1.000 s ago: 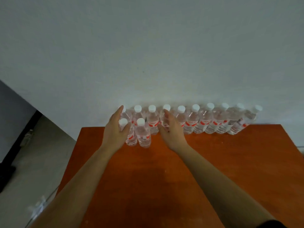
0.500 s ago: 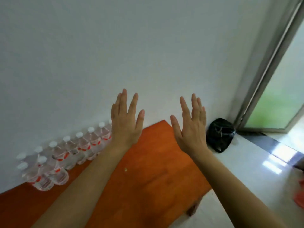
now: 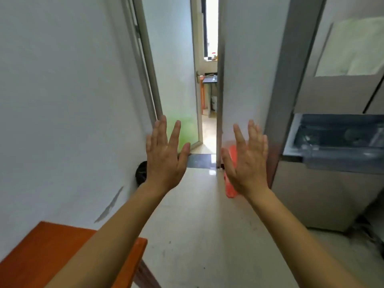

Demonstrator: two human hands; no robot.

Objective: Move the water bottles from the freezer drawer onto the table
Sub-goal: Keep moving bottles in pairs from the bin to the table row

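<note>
The left hand (image 3: 164, 161) and the right hand (image 3: 247, 165) are both raised over the pale tiled floor (image 3: 197, 225), fingers straight and spread, holding nothing. The translucent grey freezer drawer (image 3: 336, 142) stands pulled out of the beige refrigerator (image 3: 324, 194) at the right, well apart from the orange-brown wooden table (image 3: 41, 256) at lower left; the drawer's contents are blurred, so whether bottles lie inside cannot be told

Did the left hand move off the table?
Yes. The left hand was over the table; now it is raised past its corner, toward the glass door.
</note>
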